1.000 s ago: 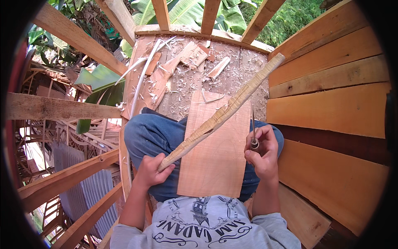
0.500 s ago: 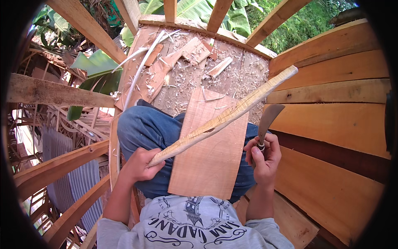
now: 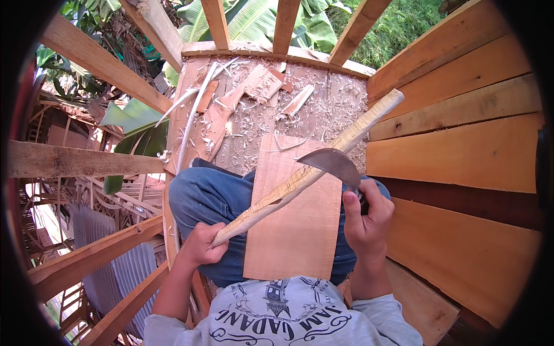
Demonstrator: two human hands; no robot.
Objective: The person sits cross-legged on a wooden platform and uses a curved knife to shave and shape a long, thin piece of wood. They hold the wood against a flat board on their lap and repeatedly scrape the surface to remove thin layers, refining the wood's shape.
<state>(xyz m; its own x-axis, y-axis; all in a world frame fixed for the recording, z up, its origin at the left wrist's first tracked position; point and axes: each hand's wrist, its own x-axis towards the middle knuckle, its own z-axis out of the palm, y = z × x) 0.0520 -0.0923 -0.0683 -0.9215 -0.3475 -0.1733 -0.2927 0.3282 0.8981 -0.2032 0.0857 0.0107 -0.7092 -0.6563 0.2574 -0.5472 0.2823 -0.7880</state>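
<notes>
My left hand point(image 3: 203, 243) is closed around the near end of a long, pale, peeled wooden stick point(image 3: 277, 195), which slants up and away to the right. In my right hand point(image 3: 367, 222) is a knife with a broad curved blade point(image 3: 333, 164); its handle is mostly hidden by my fingers. The blade lies across the upper half of the stick, its tip reaching past the stick's left side. Whether the edge bites into the wood I cannot tell. Under the stick a flat wooden board point(image 3: 294, 242) rests over my lap, between my knees.
Wood shavings point(image 3: 254, 124) litter the plank floor ahead. A cut piece of board point(image 3: 218, 118), a small offcut point(image 3: 298, 100) and long thin strips point(image 3: 196, 115) lie there. Wooden rails point(image 3: 86, 159) stand to the left, a plank wall point(image 3: 450, 164) to the right.
My right hand has turned the knife leftward, bringing its blade from beside the stick to across it. The stick's far end has dipped slightly to the left, still in my left hand.
</notes>
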